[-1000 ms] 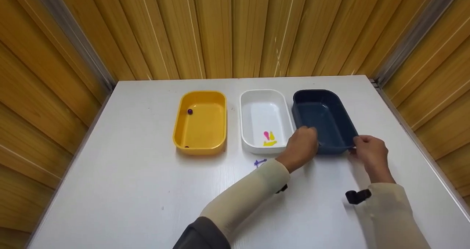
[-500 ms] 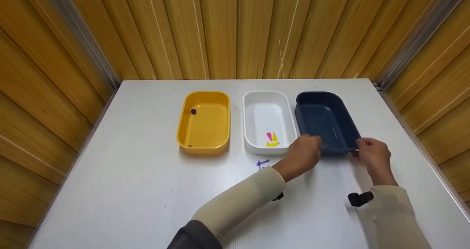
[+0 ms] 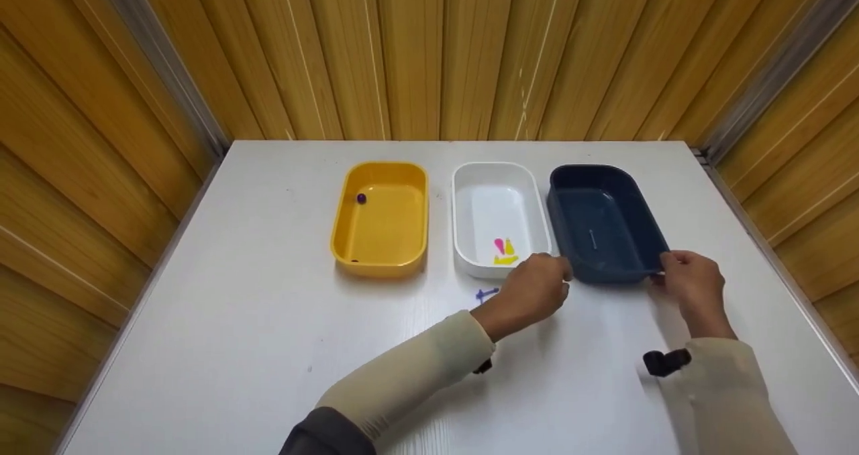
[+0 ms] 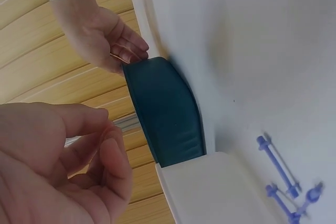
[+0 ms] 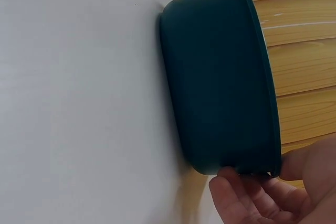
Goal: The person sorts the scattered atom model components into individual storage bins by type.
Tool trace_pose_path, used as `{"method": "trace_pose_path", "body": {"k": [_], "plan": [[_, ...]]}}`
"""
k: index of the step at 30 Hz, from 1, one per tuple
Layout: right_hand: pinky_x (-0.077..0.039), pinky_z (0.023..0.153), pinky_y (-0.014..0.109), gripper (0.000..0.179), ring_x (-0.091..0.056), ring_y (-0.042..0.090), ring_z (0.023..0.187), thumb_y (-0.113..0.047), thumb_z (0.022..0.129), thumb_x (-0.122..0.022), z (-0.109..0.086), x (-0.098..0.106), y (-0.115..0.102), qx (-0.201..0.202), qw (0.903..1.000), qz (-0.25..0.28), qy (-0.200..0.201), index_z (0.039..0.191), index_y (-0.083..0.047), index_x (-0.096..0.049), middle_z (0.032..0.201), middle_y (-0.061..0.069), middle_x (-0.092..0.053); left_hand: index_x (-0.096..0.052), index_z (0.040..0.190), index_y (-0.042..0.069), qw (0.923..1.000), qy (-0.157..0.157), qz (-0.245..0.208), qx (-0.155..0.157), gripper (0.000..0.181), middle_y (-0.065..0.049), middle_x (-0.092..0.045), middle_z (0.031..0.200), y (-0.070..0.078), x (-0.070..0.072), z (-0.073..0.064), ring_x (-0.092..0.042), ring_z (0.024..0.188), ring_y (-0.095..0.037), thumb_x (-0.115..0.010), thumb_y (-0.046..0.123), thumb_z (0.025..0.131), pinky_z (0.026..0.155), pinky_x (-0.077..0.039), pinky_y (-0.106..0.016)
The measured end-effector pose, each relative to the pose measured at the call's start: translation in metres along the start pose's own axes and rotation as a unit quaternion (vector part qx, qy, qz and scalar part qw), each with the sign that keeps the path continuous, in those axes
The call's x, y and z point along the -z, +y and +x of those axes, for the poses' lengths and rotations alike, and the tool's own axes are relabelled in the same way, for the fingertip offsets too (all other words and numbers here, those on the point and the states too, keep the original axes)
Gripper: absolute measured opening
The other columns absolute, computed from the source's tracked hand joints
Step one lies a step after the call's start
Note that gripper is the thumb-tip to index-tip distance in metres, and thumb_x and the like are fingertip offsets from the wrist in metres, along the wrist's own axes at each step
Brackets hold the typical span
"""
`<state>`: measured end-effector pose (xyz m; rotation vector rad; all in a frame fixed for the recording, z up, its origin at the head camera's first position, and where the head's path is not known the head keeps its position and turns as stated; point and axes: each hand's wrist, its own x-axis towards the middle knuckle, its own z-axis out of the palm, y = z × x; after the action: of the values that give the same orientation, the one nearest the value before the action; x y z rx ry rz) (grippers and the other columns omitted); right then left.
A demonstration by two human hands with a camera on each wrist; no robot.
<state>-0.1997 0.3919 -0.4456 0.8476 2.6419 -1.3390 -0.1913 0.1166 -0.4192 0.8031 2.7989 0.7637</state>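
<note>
My right hand (image 3: 694, 287) grips the near right corner of a dark blue plastic tray (image 3: 614, 277), thumb on the rim and fingers beneath it in the right wrist view. Inside that tray lies a thin pale stick (image 3: 592, 239). My left hand (image 3: 533, 290) hovers in front of the gap between the white tray (image 3: 470, 267) and the dark blue one. Its fingers are loosely curled, with nothing visible between them in the left wrist view. Small purple plastic pieces (image 4: 278, 166) lie on the table near the white tray, partly hidden by the left arm in the head view.
Pink (image 3: 498, 245) and yellow pieces (image 3: 506, 260) lie in the white tray. At left stands a yellow tray (image 3: 380, 269) with a dark purple bead (image 3: 361, 198) and another dark bit at its near edge. Wood-patterned walls (image 3: 429, 52) close off the white table's back and sides.
The left hand has drawn back left from the dark blue tray's near edge. The pale stick came into view in that tray and shifted left. The right hand keeps its grip on the corner.
</note>
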Motion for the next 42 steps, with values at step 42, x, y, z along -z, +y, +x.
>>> {"method": "trace_pose_path", "body": {"k": [42], "plan": [[-0.048, 0.064, 0.012, 0.057, -0.067, -0.003, 0.070, -0.034, 0.106, -0.039, 0.000, 0.000, 0.000, 0.004, 0.9998, -0.019, 0.000, 0.148, 0.004, -0.046, 0.113, 0.016, -0.073, -0.074, 0.086, 0.005, 0.9925, 0.018, 0.057, 0.107, 0.012, -0.009, -0.070, 0.079, -0.099, 0.011, -0.047, -0.054, 0.066, -0.018, -0.063, 0.004, 0.092, 0.061, -0.052, -0.035]]}}
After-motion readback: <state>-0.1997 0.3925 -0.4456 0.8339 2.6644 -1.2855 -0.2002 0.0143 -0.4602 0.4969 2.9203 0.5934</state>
